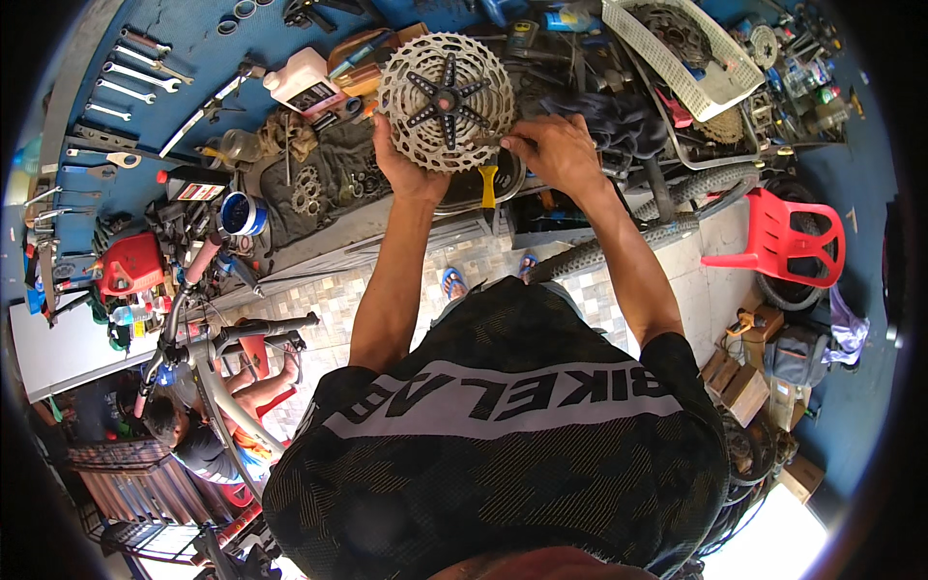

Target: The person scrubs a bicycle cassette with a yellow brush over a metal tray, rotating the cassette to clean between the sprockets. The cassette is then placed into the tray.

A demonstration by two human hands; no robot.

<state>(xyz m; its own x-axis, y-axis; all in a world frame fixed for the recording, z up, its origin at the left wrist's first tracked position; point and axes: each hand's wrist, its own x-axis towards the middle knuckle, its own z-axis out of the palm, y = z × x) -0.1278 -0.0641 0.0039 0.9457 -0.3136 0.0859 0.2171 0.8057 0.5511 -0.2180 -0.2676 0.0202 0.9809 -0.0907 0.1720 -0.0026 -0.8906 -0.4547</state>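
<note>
A large silver bicycle cassette [447, 101] with a black star-shaped spider faces up over the workbench. My left hand [410, 166] is closed round its lower left edge, thumb up along the side and fingers underneath. At the cassette's lower right rim is my right hand [561, 150], its thumb and forefinger pinched together. A thin dark piece seems to show at those fingertips, too small to name. Just below the cassette, a yellow handle-like piece [488, 186] lies over a dark tray. The underside of the cassette is hidden.
Behind are a white plastic basket [710, 92] with cassette parts, a pinkish-white jug [304, 82] and a blue-and-white tub [243, 214]. Wrenches [140, 72] hang on the blue wall. A red chair [788, 237] stands right, a bicycle frame left, with another person [208, 440] sitting beyond it.
</note>
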